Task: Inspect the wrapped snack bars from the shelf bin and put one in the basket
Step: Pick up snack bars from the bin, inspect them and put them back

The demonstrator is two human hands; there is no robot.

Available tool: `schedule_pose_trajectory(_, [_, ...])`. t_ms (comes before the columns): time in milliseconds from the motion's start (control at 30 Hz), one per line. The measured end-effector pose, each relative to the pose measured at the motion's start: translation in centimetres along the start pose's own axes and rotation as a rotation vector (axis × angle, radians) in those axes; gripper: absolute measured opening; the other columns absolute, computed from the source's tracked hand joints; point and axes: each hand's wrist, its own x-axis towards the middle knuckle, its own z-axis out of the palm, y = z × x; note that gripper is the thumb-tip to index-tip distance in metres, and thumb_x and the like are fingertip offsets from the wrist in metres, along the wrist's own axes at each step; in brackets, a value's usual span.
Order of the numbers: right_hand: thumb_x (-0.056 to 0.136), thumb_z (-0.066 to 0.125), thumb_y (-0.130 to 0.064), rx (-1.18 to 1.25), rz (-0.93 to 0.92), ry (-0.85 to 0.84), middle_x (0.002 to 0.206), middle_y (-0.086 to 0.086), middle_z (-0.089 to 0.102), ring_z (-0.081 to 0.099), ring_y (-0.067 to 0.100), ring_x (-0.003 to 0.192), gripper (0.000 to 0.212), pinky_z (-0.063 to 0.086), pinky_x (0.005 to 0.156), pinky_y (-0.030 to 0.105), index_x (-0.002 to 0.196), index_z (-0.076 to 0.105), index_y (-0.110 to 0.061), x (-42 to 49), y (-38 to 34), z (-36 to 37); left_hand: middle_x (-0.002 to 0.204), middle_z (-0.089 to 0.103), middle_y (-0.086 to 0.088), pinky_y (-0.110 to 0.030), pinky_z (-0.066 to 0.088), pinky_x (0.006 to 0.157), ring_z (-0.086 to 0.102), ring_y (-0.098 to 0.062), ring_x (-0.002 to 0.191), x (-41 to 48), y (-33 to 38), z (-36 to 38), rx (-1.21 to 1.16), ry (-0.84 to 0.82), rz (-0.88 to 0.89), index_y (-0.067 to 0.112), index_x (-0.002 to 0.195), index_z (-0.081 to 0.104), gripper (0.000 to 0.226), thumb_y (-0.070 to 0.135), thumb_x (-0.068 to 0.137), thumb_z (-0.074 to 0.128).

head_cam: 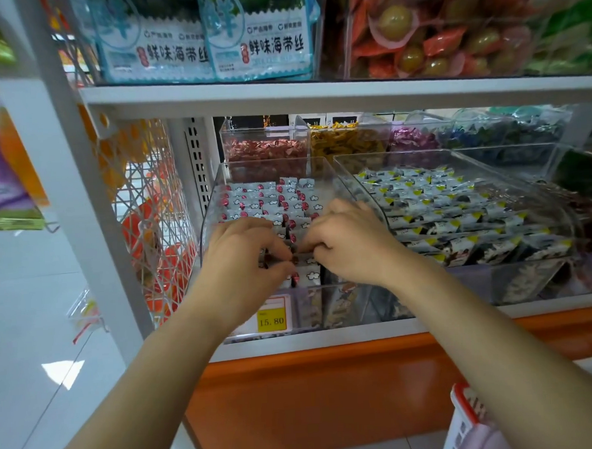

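Head view: both my hands are down in the clear shelf bin [209,215], close together over its front rows. My left hand [244,251] and right hand [347,242] each have curled fingers pinching an end of one wrapped snack bar [298,258], which sits low among the other snack bars [252,199]. It is not yet lifted clear. The basket [463,406] shows only as a red-and-white rim at lower right, well apart from the bin.

Finding: the inspection step is in hand and nothing has been put in the basket. The next move calls for raising the bar over the front wall above the price tag [272,317], checking the wrapper, then carrying it down and to the right.
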Motion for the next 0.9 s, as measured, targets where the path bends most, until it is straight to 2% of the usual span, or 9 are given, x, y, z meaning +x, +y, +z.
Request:
schedule_pose_trajectory(133, [0.089,0.050,-0.011,0.164,0.080,0.080,0.109,0.001,0.059,0.047,0.020,0.110,0.033,0.035,0.094,0.033,0.101,0.071,-0.034,0.8,0.8,-0.6,0.118,0.054,0.005,-0.020,0.019,0.096,0.036,-0.012,0.122,-0.1,-0.1,-0.1,0.010,0.010,0.000,0.022,0.090,0.068,0.008,0.021,0.083,0.066])
schedule_pose_trajectory(233, [0.087,0.055,-0.009,0.196,0.115,0.179,0.110,0.001,0.061,0.049,0.018,0.108,0.028,0.037,0.088,0.028,0.099,0.072,-0.028,1.6,1.1,-0.7,0.105,0.054,0.005,-0.028,0.029,0.100,0.044,-0.018,0.115,0.1,0.0,0.0,0.004,0.013,-0.002,0.020,0.091,0.066,0.007,0.018,0.084,0.064])
schedule_pose_trajectory(333, [0.088,0.060,-0.019,0.091,0.091,0.216,0.109,-0.006,0.067,0.045,0.017,0.109,0.019,0.031,0.081,0.026,0.101,0.072,-0.027,2.5,1.2,-0.7,0.101,0.050,0.007,-0.032,0.035,0.097,0.046,-0.019,0.111,0.2,0.0,-0.1,-0.018,0.026,-0.024,0.018,0.095,0.064,0.009,0.016,0.086,0.061])
schedule_pose_trajectory(433, [0.084,0.066,-0.034,-0.081,0.060,0.155,0.105,-0.007,0.066,0.042,0.021,0.112,0.016,0.030,0.094,0.036,0.098,0.070,-0.030,3.1,0.9,-0.4,0.104,0.051,0.006,-0.037,0.037,0.100,0.047,-0.020,0.113,0.3,0.0,-0.1,-0.039,0.033,-0.053,0.017,0.098,0.064,0.012,0.014,0.087,0.059])
schedule_pose_trajectory(533, [0.081,0.068,-0.039,-0.117,0.044,0.125,0.094,-0.011,0.060,0.040,0.020,0.110,0.013,0.028,0.094,0.038,0.089,0.069,-0.029,3.2,0.6,-0.1,0.111,0.054,0.004,-0.033,0.035,0.101,0.045,-0.020,0.117,0.5,-0.2,0.0,-0.032,0.036,-0.072,0.019,0.102,0.063,0.015,0.014,0.089,0.057])
schedule_pose_trajectory(633, [0.085,0.065,-0.030,0.019,0.033,0.182,0.089,-0.013,0.056,0.042,0.015,0.100,0.006,0.031,0.086,0.034,0.083,0.066,-0.025,3.3,0.7,-0.3,0.113,0.051,0.006,-0.028,0.034,0.098,0.043,-0.018,0.119,0.6,-0.3,0.1,-0.055,0.055,-0.087,0.021,0.109,0.061,0.021,0.014,0.090,0.055])
schedule_pose_trajectory(767, [0.090,0.057,-0.018,0.336,0.068,0.264,0.090,-0.005,0.057,0.050,0.011,0.082,0.007,0.044,0.075,0.031,0.084,0.057,-0.018,2.8,0.8,-1.3,0.132,0.049,0.002,-0.021,0.031,0.095,0.041,-0.015,0.124,0.7,-0.2,0.2,-0.083,0.090,-0.111,0.021,0.125,0.053,0.033,0.017,0.093,0.053])
schedule_pose_trajectory(833, [0.092,0.054,-0.015,0.410,0.081,0.366,0.087,-0.005,0.055,0.052,0.011,0.077,0.007,0.044,0.071,0.030,0.085,0.054,-0.017,2.2,0.7,-1.9,0.137,0.047,0.000,-0.024,0.034,0.097,0.042,-0.017,0.125,0.8,-0.1,0.3,-0.111,0.101,-0.128,0.021,0.133,0.047,0.040,0.019,0.094,0.052])
schedule_pose_trajectory(900, [0.093,0.052,-0.015,0.465,0.107,0.474,0.084,-0.002,0.056,0.056,0.016,0.073,0.005,0.049,0.067,0.034,0.088,0.052,-0.015,1.3,0.6,-2.3,0.140,0.045,-0.001,-0.030,0.036,0.103,0.042,-0.018,0.127,0.7,0.0,0.3,-0.141,0.103,-0.139,0.020,0.139,0.041,0.046,0.020,0.094,0.052])
